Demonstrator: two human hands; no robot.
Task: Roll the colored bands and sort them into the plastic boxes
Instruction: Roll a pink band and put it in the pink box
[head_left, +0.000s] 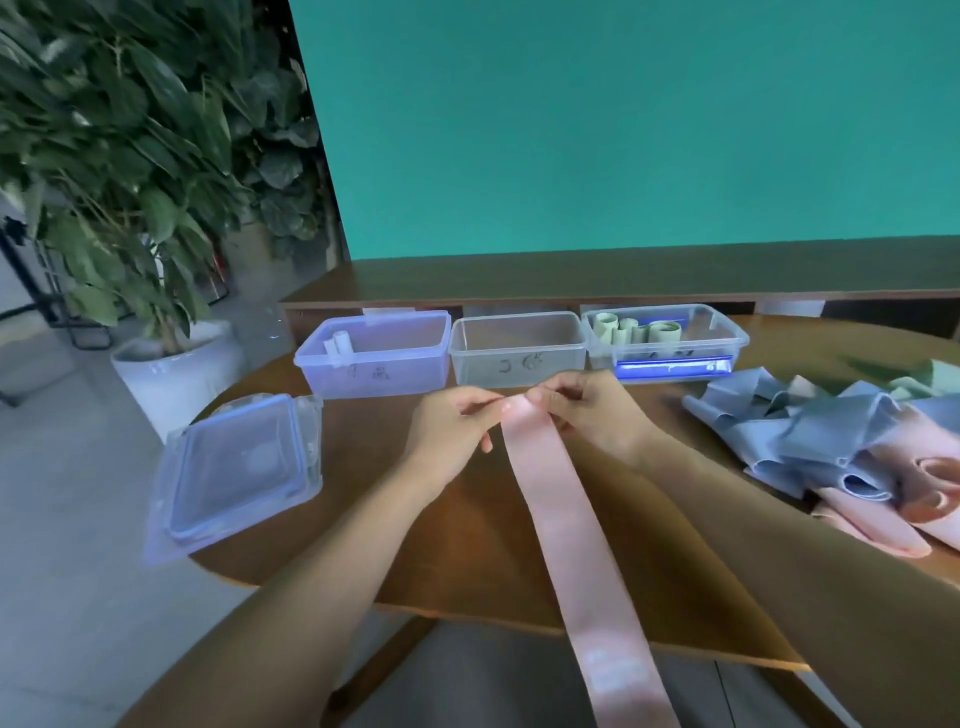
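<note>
Brown wooden surface (467, 525), rounded at the edge. Big leafy green plant (119, 150) at ten o'clock, standing in a white pot (176, 379) on the grey floor (67, 519). Teal wall (623, 124) at twelve o'clock, with a long wooden ledge (623, 278) just below it.

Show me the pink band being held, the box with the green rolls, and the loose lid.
pink band (558, 512), head view, middle of the flat strip.
box with the green rolls (727, 340), head view, right rim.
loose lid (234, 470), head view, centre panel.
</note>
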